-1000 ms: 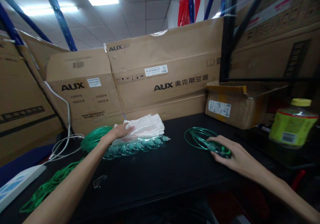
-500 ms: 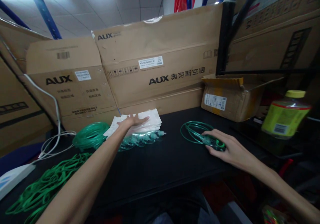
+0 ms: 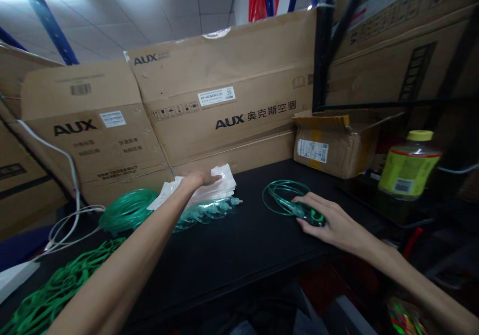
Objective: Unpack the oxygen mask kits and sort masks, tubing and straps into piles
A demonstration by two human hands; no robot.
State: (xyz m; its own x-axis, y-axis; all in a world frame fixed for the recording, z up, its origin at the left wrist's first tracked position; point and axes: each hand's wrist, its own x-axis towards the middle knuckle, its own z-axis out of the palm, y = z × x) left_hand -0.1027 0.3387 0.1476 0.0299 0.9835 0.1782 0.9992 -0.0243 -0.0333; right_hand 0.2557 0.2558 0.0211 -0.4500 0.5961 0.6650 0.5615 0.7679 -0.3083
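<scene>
My left hand (image 3: 202,177) rests on a fanned stack of white packets (image 3: 224,181), its fingers drawn in over the top ones; the fingertips are partly hidden. In front of the stack lies a row of clear green plastic masks (image 3: 204,212) with pale nozzles. My right hand (image 3: 327,217) is closed around another clear green mask (image 3: 309,212) with a bright green part, held low over the black tabletop (image 3: 239,255). A loose coil of thin green tubing (image 3: 275,195) lies beside that hand, running towards the mask.
Left of the packets sit a bundle of green tubing (image 3: 129,207) and a heap of green elastic cords (image 3: 71,275). A white cable (image 3: 73,170) runs behind them. Cardboard boxes (image 3: 239,140) wall the back. At right stand an open carton (image 3: 329,150) and a yellow-labelled bottle (image 3: 407,167).
My left hand's fingers, spread over the white packets before, have drawn in. My right hand keeps its hold on the mask. The whole view has shifted slightly to the right.
</scene>
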